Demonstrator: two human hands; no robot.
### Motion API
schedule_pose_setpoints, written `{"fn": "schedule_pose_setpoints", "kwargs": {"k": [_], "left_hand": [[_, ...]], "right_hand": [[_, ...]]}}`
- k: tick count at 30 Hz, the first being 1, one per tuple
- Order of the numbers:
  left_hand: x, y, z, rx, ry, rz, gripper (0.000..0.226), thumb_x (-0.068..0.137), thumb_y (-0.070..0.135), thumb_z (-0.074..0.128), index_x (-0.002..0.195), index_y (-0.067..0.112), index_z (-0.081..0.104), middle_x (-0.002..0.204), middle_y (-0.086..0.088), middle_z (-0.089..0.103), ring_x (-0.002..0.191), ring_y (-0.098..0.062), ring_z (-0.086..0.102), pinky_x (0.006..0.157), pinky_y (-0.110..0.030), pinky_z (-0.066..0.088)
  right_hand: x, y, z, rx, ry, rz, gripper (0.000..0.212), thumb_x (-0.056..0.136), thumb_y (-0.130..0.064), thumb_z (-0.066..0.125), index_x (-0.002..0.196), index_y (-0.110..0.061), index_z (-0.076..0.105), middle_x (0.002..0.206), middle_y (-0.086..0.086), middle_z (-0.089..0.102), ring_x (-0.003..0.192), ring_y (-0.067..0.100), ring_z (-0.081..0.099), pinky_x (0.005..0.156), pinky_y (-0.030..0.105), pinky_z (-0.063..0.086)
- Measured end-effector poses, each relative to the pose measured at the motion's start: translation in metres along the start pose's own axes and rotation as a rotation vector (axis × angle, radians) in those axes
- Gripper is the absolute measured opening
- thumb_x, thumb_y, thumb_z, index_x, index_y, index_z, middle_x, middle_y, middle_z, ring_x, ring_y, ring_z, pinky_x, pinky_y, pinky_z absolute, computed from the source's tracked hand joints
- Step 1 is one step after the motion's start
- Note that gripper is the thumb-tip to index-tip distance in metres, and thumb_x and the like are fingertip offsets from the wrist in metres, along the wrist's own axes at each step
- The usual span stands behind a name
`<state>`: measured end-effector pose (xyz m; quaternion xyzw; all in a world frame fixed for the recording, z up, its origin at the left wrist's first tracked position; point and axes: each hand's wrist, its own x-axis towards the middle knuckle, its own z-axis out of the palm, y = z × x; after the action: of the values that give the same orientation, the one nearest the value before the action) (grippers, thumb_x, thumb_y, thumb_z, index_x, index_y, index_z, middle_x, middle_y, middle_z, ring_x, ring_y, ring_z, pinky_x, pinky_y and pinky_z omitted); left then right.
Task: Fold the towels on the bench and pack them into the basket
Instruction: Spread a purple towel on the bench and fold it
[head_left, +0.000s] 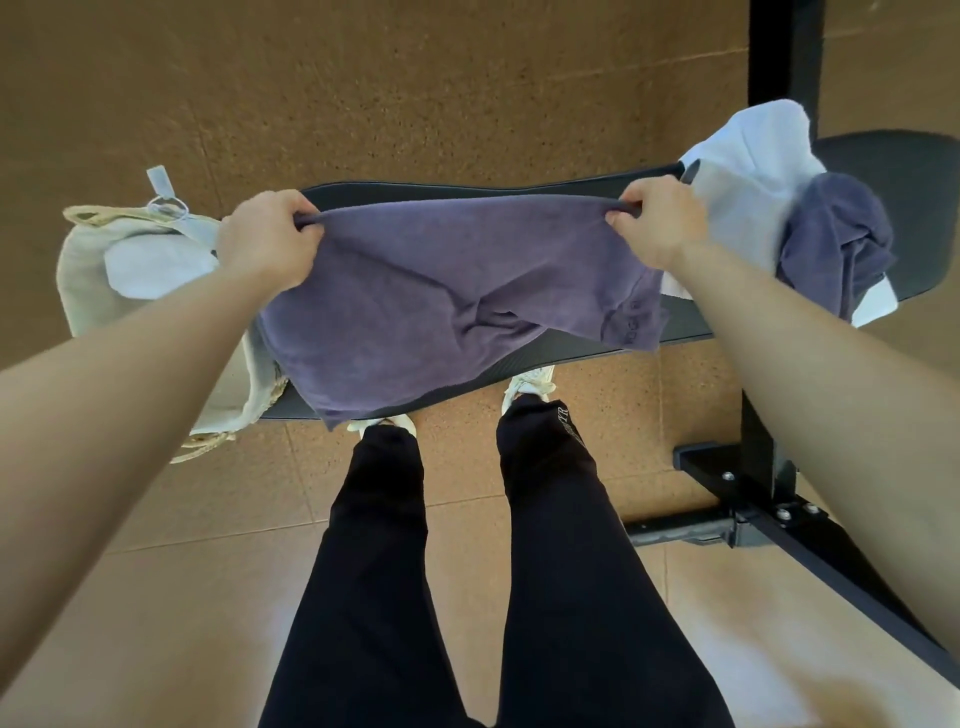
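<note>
A purple towel (447, 291) hangs stretched between my two hands above the black bench (467, 189). My left hand (267, 239) grips its far left corner, and my right hand (660, 221) grips its far right corner. The towel's lower part drapes over the bench's near edge. A beige lined basket (88, 270) sits at the bench's left end with a folded white towel (156, 267) inside. On the right end of the bench lie a crumpled white towel (748, 171) and another purple towel (836, 234).
A black metal frame (769, 514) with bolts stands on the floor at the right, and a black post (784, 57) rises behind the bench. My legs in black trousers (467, 571) stand close to the bench on the tan tiled floor.
</note>
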<state>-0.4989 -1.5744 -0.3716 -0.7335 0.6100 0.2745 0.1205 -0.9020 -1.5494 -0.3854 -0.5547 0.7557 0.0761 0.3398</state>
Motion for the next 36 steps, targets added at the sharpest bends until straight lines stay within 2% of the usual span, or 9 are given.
{"fn": "schedule_pose_setpoints", "kwargs": {"k": [4, 8, 10, 12, 15, 18, 22, 30, 36], "left_hand": [[0.005, -0.01, 0.009, 0.107, -0.01, 0.008, 0.027, 0.097, 0.021, 0.054, 0.119, 0.025, 0.07, 0.121, -0.014, 0.069, 0.115, -0.043, 0.058, 0.094, -0.049, 0.049], [0.012, -0.019, 0.01, 0.249, -0.198, 0.001, 0.026, 0.1, 0.024, 0.056, 0.121, 0.024, 0.071, 0.112, -0.018, 0.066, 0.104, -0.043, 0.06, 0.078, -0.046, 0.047], [0.017, -0.017, 0.006, 0.248, -0.199, -0.021, 0.024, 0.099, 0.026, 0.058, 0.12, 0.024, 0.071, 0.111, -0.019, 0.065, 0.103, -0.044, 0.06, 0.078, -0.047, 0.048], [0.025, -0.014, -0.001, 0.219, -0.039, -0.087, 0.025, 0.099, 0.022, 0.056, 0.121, 0.022, 0.069, 0.116, -0.023, 0.065, 0.11, -0.047, 0.06, 0.086, -0.051, 0.049], [0.034, -0.008, -0.007, 0.226, 0.062, -0.14, 0.034, 0.089, 0.003, 0.054, 0.115, 0.018, 0.069, 0.113, -0.025, 0.067, 0.113, -0.048, 0.06, 0.094, -0.05, 0.047], [0.04, -0.013, -0.001, 0.284, 0.062, -0.165, 0.034, 0.084, -0.002, 0.051, 0.104, 0.019, 0.069, 0.106, -0.022, 0.068, 0.113, -0.045, 0.059, 0.1, -0.047, 0.04], [0.048, -0.017, 0.018, 0.294, 0.232, -0.202, 0.037, 0.093, 0.006, 0.043, 0.113, 0.024, 0.068, 0.111, -0.018, 0.068, 0.114, -0.041, 0.052, 0.103, -0.05, 0.031], [0.066, -0.028, 0.056, 0.169, 0.159, -0.207, 0.033, 0.096, 0.013, 0.048, 0.119, 0.022, 0.069, 0.121, -0.017, 0.064, 0.119, -0.041, 0.051, 0.095, -0.047, 0.044], [0.083, -0.041, 0.068, 0.118, 0.124, -0.327, 0.028, 0.096, 0.009, 0.053, 0.119, 0.018, 0.068, 0.123, -0.021, 0.065, 0.117, -0.045, 0.061, 0.097, -0.05, 0.05]], "right_hand": [[0.004, 0.016, 0.007, -0.135, 0.016, 0.053, 0.022, 0.101, -0.031, 0.056, 0.106, -0.018, 0.073, 0.102, 0.013, 0.071, 0.1, 0.038, 0.064, 0.077, 0.037, 0.046], [0.013, 0.026, -0.001, -0.095, -0.104, 0.135, 0.03, 0.101, -0.034, 0.057, 0.081, -0.012, 0.062, 0.075, 0.012, 0.063, 0.081, 0.038, 0.064, 0.065, 0.032, 0.041], [0.021, 0.021, -0.009, 0.037, -0.041, 0.12, 0.027, 0.1, -0.031, 0.058, 0.081, -0.011, 0.062, 0.07, 0.012, 0.062, 0.07, 0.037, 0.065, 0.054, 0.031, 0.046], [0.031, 0.013, -0.016, 0.18, 0.152, 0.07, 0.02, 0.095, -0.03, 0.057, 0.093, -0.014, 0.069, 0.087, 0.013, 0.07, 0.079, 0.036, 0.068, 0.068, 0.036, 0.057], [0.043, -0.005, -0.026, 0.185, 0.349, 0.015, 0.024, 0.094, -0.028, 0.052, 0.105, -0.016, 0.07, 0.106, 0.006, 0.073, 0.101, 0.027, 0.065, 0.087, 0.034, 0.047], [0.052, -0.015, -0.023, 0.152, 0.306, -0.021, 0.023, 0.096, -0.022, 0.053, 0.109, -0.015, 0.07, 0.111, 0.005, 0.072, 0.106, 0.024, 0.063, 0.089, 0.031, 0.045], [0.059, -0.012, -0.01, 0.138, 0.25, -0.019, 0.023, 0.097, -0.018, 0.053, 0.112, -0.013, 0.069, 0.113, 0.008, 0.071, 0.109, 0.028, 0.062, 0.095, 0.037, 0.047], [0.08, -0.007, 0.012, 0.106, 0.215, -0.004, 0.021, 0.101, -0.016, 0.053, 0.115, -0.012, 0.068, 0.117, 0.007, 0.069, 0.109, 0.025, 0.061, 0.089, 0.027, 0.043], [0.1, 0.006, 0.036, 0.01, 0.125, -0.006, 0.023, 0.099, -0.01, 0.054, 0.118, -0.011, 0.067, 0.12, 0.011, 0.067, 0.112, 0.031, 0.06, 0.095, 0.036, 0.048]]}}
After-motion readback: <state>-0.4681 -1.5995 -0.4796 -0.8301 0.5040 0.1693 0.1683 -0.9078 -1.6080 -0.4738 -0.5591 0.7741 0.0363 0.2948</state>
